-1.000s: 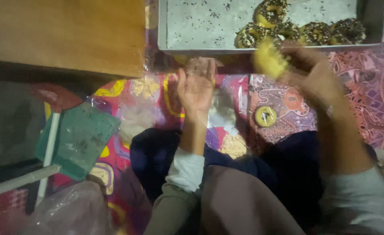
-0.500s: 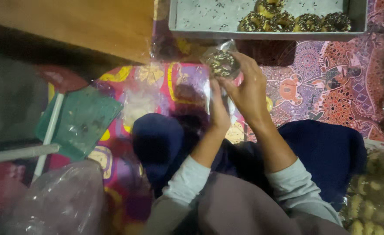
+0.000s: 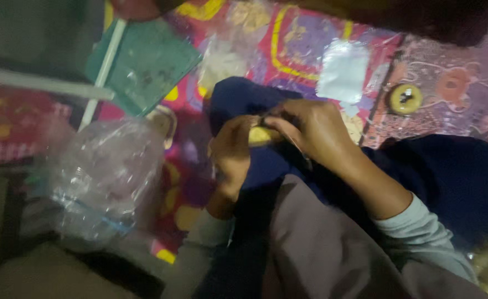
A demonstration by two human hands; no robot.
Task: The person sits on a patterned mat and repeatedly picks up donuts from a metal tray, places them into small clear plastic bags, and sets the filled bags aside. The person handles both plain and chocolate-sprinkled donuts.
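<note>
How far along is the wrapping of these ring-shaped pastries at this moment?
In hand: the left hand and right hand together grip one yellow pastry over the lap, apparently with clear wrap around it, though blur hides the detail. Left: one ring pastry lies unwrapped on the patterned mat, and a small clear bag lies beside it. No finished pieces can be made out.

This looks like a home floor used for hand-packing snacks. A bright patterned mat [image 3: 305,44] covers the floor, with a person sitting low on it. Clear plastic bags [image 3: 105,177] lie about, a ring-shaped cookie [image 3: 405,98] sits loose, and a green board [image 3: 147,63] rests nearby.
</note>
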